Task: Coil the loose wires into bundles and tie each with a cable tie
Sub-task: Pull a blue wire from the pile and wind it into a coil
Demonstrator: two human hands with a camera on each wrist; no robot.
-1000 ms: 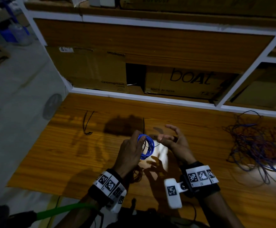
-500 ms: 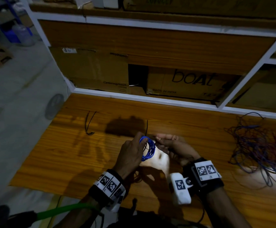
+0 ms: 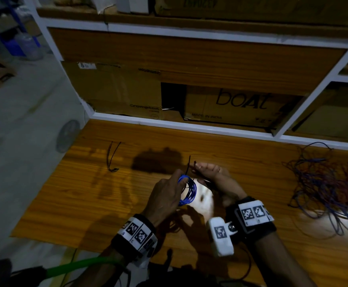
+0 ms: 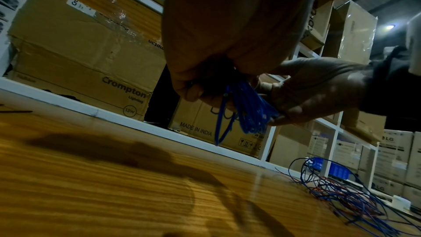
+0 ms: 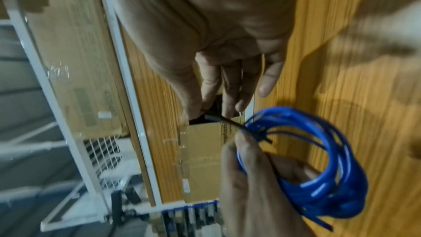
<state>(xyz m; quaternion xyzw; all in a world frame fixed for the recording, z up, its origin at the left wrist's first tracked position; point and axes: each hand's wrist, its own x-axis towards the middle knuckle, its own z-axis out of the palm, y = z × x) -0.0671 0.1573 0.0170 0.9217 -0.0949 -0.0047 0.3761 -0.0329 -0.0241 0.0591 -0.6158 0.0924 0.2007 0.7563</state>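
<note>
Wooden floor (image 3: 127, 204) fills the lower frame; loose wire tangle (image 3: 326, 187) far right, untouched. Centre frame, our left hand (image 3: 164, 197) grips the blue coil (image 3: 189, 190), fingers curled round it so the loops hold shape. Right hand (image 3: 216, 179) pinches the black cable tie (image 5: 230, 121) at the coil, apparently cinching. Spare ties (image 3: 112, 156) lie upper left.

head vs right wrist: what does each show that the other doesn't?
Head only: the tangled wire pile at the right of the wooden board, and spare cable ties lying at its left.

Right wrist only: close-up of the right hand pinching the black cable tie at the coil.

Both: the left hand gripping the blue wire coil.
</note>
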